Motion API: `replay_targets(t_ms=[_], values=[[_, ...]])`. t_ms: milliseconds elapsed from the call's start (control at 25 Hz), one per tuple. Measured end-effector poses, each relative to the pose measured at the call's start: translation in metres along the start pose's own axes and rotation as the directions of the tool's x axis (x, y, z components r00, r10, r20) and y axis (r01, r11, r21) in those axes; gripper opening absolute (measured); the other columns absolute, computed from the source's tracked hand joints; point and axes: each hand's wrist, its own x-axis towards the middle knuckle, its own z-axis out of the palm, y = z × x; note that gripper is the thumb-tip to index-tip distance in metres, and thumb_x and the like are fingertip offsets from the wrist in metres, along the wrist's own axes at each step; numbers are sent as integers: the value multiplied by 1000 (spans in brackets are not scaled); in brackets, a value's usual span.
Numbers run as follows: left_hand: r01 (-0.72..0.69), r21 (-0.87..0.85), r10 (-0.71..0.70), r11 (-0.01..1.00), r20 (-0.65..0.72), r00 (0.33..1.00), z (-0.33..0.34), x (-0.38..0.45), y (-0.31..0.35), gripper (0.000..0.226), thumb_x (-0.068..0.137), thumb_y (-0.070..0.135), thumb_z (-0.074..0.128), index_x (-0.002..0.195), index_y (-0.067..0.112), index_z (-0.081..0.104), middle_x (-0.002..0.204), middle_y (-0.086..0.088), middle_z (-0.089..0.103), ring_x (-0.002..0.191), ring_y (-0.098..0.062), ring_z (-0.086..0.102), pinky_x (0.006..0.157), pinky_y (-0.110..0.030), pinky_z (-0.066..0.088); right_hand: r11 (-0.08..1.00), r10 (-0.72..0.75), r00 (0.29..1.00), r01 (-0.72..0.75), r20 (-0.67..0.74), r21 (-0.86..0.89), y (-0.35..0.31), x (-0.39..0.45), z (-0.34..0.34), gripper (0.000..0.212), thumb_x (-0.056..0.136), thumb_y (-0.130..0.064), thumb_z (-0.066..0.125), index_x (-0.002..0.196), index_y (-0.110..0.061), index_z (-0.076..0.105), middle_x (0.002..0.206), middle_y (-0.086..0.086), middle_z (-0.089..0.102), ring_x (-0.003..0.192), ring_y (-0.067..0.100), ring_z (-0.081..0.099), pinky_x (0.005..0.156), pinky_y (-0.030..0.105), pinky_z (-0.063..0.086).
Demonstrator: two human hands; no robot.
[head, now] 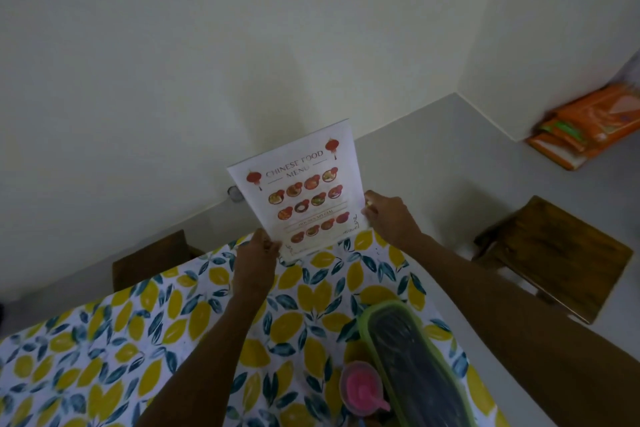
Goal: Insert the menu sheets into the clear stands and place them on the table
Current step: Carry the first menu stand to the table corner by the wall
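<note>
White printed "Chinese Food Menu" sheet (pixel 300 191): centre frame, upright, at the far edge of the lemon-patterned tablecloth table (pixel 104 350). Left hand (pixel 256 258): fingers pinched on its lower left corner. Right hand (pixel 389 217): fingers closed on its lower right edge. Clear stand: cannot tell. Green-rimmed oblong container (pixel 412 357) and pink lidded cup (pixel 362 388): lower right.

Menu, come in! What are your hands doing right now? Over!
Left hand and right hand grip menu bottom corners. Menu upright at far table edge. Nothing in the way.
</note>
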Motion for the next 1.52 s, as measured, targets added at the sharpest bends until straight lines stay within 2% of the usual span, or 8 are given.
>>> replay_targets(t_ms=[280,560,680,840,920,1040,1360,1520], values=[[-6,20,5,1000,12,1000,9,8,-12,12,94,27,59,90,16,56,89,-3,72,72,-17,66,57,-28,50,999,-17,996,20,-90,36,9,-6,20,10,99,-25,46,93,-20,51,68,-3,54,57,17,50,48,26,33],[1,9,-1,1000,17,1000,12,6,-13,17,96,27,54,102,12,58,95,-7,73,78,-21,68,61,-32,54,995,73,988,-63,-136,80,2,-10,27,15,99,-25,45,102,-15,55,74,1,60,62,17,56,53,32,46],[12,48,-14,999,39,999,11,2,-7,22,98,28,50,106,8,57,97,-10,72,82,-25,68,59,-31,48,992,107,987,-98,-124,73,-3,-11,26,16,98,-25,45,105,-16,56,80,4,67,66,19,62,61,41,57],[89,102,-103,991,144,984,-1,-3,2,36,96,38,47,111,8,57,102,-14,68,92,-35,65,76,-42,52,975,197,979,-190,-59,115,-22,-20,10,30,100,-26,43,119,-8,56,105,20,70,92,35,66,80,43,56],[18,155,-42,988,153,987,-11,-12,4,47,95,46,45,117,7,56,111,-14,66,99,-33,64,79,-39,50,971,216,976,-211,-37,116,-33,-26,-2,38,99,-32,44,125,-5,52,114,22,69,104,39,64,89,46,53],[16,95,-25,995,94,995,-34,-34,14,49,93,48,52,122,8,52,113,-15,67,104,-33,64,79,-39,50,977,199,979,-195,-34,82,-58,-40,-21,45,98,-37,46,130,-4,49,119,21,67,111,38,62,95,46,51],[-115,231,116,966,10,993,-126,-111,7,72,90,57,50,143,10,36,139,-15,51,122,-33,53,99,-45,46,999,-22,1000,21,-20,-29,-170,-116,-32,53,92,-35,58,138,-12,45,126,18,64,118,33,60,98,44,51],[-166,307,186,937,-35,982,-179,-169,-28,69,88,59,50,140,15,37,134,-12,55,119,-31,55,98,-45,46,985,-105,994,109,41,-132,-241,-173,-9,61,93,-42,54,144,-14,38,134,17,57,123,34,54,102,47,46]])
